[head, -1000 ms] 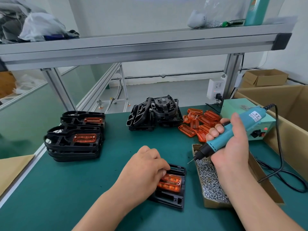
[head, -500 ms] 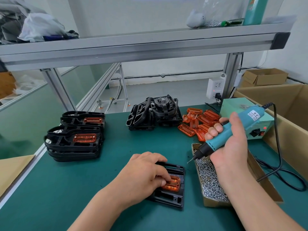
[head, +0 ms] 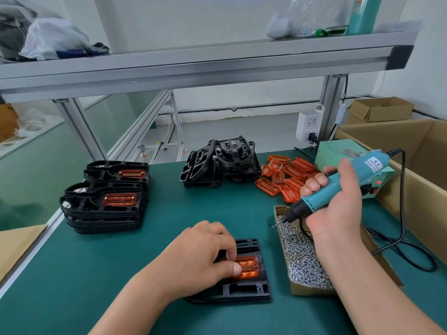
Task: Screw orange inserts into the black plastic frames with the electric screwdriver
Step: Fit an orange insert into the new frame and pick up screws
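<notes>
A black plastic frame lies flat on the green table near me, with an orange insert seated in it. My left hand rests over the frame, and its thumb and fingertips pinch the insert's left end. My right hand grips the teal electric screwdriver, held tilted with its bit pointing down-left just above the box of screws. Loose orange inserts lie in a pile at the back right. Bare black frames are heaped at the back centre.
Two stacks of frames with inserts fitted stand at the left. A green power unit and a large cardboard box sit at the right. The screwdriver's black cable loops across the table. An aluminium shelf spans overhead.
My left hand has slid left and down across the frame, uncovering more of the orange insert and closing its fingertips on it. The screwdriver has barely moved.
</notes>
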{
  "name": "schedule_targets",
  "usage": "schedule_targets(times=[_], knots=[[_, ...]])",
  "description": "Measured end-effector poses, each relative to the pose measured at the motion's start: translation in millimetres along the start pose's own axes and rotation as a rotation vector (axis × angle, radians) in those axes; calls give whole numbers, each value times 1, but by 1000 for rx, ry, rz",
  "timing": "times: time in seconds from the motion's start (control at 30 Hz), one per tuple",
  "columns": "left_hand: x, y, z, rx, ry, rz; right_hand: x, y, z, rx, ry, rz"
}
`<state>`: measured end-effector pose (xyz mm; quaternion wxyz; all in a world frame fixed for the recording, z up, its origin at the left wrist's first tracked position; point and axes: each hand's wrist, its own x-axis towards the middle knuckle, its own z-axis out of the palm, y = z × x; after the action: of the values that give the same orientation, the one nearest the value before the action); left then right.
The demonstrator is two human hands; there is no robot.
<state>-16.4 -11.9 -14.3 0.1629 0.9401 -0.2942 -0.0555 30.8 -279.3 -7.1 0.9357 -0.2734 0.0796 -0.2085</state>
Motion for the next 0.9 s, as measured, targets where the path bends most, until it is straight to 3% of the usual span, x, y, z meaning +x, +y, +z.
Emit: schedule_targets(times=[0.27, 0.37, 0.5, 0.67, 0.9], knots=[[10, 38, 0, -61, 361, 155, 10, -15, -3, 84, 34, -69], [19, 69, 12, -3, 294, 324, 13, -18, -6, 95, 68, -87], [37, 99, 24, 296, 230, 432, 15, -19, -8, 97, 79, -97], [54, 118, 27, 472, 31, 300, 14, -16, -9, 88, 64, -84], [64, 123, 26, 407, 5, 207, 13, -15, -7, 69, 87, -69]])
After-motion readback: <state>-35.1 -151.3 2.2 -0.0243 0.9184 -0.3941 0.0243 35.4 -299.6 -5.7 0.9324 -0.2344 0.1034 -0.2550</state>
